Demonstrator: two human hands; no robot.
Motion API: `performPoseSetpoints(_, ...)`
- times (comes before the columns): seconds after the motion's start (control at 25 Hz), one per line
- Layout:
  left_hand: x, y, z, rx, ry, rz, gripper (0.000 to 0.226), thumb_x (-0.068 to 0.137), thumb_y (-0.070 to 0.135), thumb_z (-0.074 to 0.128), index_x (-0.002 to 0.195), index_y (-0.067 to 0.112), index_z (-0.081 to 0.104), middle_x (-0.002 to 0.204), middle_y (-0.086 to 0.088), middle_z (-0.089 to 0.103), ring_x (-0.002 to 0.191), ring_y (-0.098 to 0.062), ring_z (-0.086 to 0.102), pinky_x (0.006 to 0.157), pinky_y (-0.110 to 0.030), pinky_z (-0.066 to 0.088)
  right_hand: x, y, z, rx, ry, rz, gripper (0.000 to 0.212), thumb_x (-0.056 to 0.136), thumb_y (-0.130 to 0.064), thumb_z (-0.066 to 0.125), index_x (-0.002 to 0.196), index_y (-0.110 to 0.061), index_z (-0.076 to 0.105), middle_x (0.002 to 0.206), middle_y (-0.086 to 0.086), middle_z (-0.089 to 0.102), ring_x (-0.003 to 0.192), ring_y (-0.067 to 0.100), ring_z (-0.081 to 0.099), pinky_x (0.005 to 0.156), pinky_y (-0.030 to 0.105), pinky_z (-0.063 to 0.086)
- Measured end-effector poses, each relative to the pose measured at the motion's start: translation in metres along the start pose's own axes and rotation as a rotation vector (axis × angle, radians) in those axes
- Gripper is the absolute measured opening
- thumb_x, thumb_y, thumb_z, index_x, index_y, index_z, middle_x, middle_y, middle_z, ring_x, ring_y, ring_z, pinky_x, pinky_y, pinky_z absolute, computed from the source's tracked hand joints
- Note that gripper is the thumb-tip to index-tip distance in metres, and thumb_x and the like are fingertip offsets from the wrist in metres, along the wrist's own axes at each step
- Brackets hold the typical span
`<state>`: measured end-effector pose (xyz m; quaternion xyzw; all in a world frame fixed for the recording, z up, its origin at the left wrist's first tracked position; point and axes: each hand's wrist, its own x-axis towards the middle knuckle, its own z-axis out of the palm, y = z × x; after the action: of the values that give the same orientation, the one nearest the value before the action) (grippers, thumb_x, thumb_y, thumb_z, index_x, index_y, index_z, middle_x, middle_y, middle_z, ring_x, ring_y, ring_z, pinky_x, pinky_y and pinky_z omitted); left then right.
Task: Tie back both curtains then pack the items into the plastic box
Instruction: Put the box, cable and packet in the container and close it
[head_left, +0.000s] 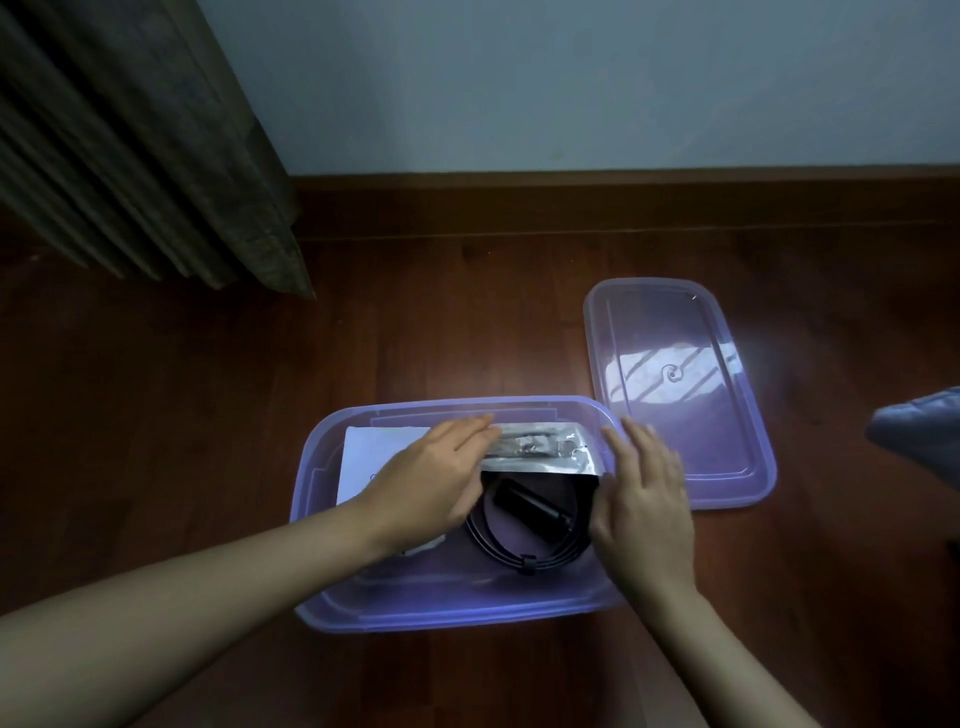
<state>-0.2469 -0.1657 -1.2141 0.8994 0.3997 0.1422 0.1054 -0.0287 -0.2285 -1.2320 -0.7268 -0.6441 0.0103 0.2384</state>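
Note:
A translucent purple plastic box (332, 613) sits on the wooden floor in front of me. Inside lie a white paper (379, 452), a silver foil packet (540, 449) and a coiled black cable with a black adapter (524, 525). My left hand (431, 483) hovers flat over the paper and the packet's left end, fingers together and extended. My right hand (644, 493) is held edge-on at the box's right side, next to the packet, fingers straight. Neither hand grips anything. The box's purple lid (675, 395) lies on the floor to the right.
A dark pleated curtain (140, 156) hangs down to the floor at the upper left. A pale wall with a wooden skirting board (623, 202) runs behind. A blue-grey cloth object (919, 431) shows at the right edge.

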Motion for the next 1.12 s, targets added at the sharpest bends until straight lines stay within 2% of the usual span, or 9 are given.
performPoseSetpoints(0.2,-0.055,-0.03,-0.015,0.017,-0.108,-0.131,0.059,0.08,0.056,0.048,0.12,0.014,0.058,0.131,-0.009,0.058,0.121,-0.024,0.052,0.101,-0.028,0.03,0.001,-0.022,0.018,0.026,-0.399,-0.21,0.053,0.079,-0.016,0.037,0.131,-0.015,0.05,0.139,0.018,0.048,0.126,0.042,0.046,0.097,0.049,0.046)
performPoseSetpoints(0.28,-0.077,-0.038,-0.006,0.219,-0.265,-0.037,0.083,0.078,0.073,0.034,0.14,0.018,0.04,0.152,-0.01,0.033,0.139,-0.026,0.028,0.109,-0.033,0.016,0.002,-0.019,0.025,0.003,-0.489,-0.188,0.055,0.082,-0.018,0.041,0.137,-0.017,0.045,0.145,0.02,0.041,0.13,0.046,0.04,0.1,0.053,0.043)
performPoseSetpoints(0.4,-0.088,-0.043,0.016,0.341,-0.296,0.045,0.087,0.081,0.065,0.029,0.15,0.017,0.006,0.158,-0.009,-0.009,0.146,-0.025,-0.007,0.111,-0.039,0.007,0.007,-0.014,0.024,0.062,-0.604,-0.139,0.055,0.091,-0.014,0.037,0.145,-0.024,0.03,0.157,0.009,0.014,0.145,0.032,0.009,0.116,0.04,0.018)
performPoseSetpoints(0.6,-0.072,-0.049,0.017,0.313,-0.246,-0.012,0.08,0.085,0.058,0.026,0.149,0.018,-0.002,0.157,-0.003,-0.02,0.145,-0.019,-0.018,0.107,-0.04,0.017,0.004,-0.016,0.019,0.074,-0.603,-0.145,0.06,0.09,-0.006,0.04,0.146,-0.025,0.028,0.158,0.008,0.012,0.146,0.032,0.006,0.114,0.041,0.023)
performPoseSetpoints(0.72,-0.075,-0.043,0.01,0.32,-0.308,-0.022,0.082,0.085,0.064,0.03,0.15,0.018,0.009,0.158,-0.007,0.006,0.145,-0.021,-0.01,0.111,-0.041,0.009,0.005,-0.016,0.018,0.02,-0.457,-0.231,0.059,0.08,-0.011,0.047,0.139,-0.016,0.044,0.149,0.019,0.034,0.136,0.042,0.033,0.101,0.052,0.042)
performPoseSetpoints(0.84,-0.075,-0.038,-0.003,0.241,-0.266,-0.053,0.085,0.086,0.074,0.025,0.15,0.019,0.016,0.155,-0.006,0.017,0.145,-0.018,-0.005,0.112,-0.041,-0.001,0.017,-0.021,0.003,0.107,-0.203,-0.215,0.048,0.083,-0.021,0.053,0.129,-0.01,0.053,0.136,0.016,0.051,0.126,0.034,0.047,0.101,0.045,0.043)
performPoseSetpoints(0.96,-0.07,-0.037,-0.011,0.138,-0.136,-0.182,0.077,0.091,0.066,0.014,0.148,0.014,0.021,0.154,-0.005,0.019,0.145,-0.009,-0.01,0.112,-0.041,0.0,0.028,-0.01,-0.017,0.288,0.162,0.196,0.044,0.083,-0.031,0.054,0.12,-0.007,0.053,0.111,0.007,0.057,0.102,0.025,0.052,0.091,0.037,0.039)
performPoseSetpoints(1.04,-0.07,-0.043,-0.012,0.13,-0.086,-0.336,0.081,0.089,0.067,0.002,0.149,0.013,0.013,0.156,-0.001,0.008,0.143,-0.005,-0.018,0.114,-0.037,-0.004,0.034,0.011,-0.021,0.493,0.33,0.735,0.055,0.084,-0.037,0.057,0.124,-0.003,0.043,0.116,0.015,0.053,0.105,0.034,0.053,0.091,0.038,0.038)
performPoseSetpoints(1.12,-0.071,-0.049,-0.01,0.094,-0.103,-0.484,0.093,0.079,0.074,-0.011,0.149,0.015,0.004,0.154,0.005,-0.008,0.141,-0.005,-0.021,0.115,-0.034,-0.007,0.034,0.039,-0.014,0.617,0.266,1.301,0.071,0.087,-0.036,0.061,0.136,0.003,0.026,0.136,0.024,0.043,0.121,0.038,0.048,0.097,0.038,0.036)
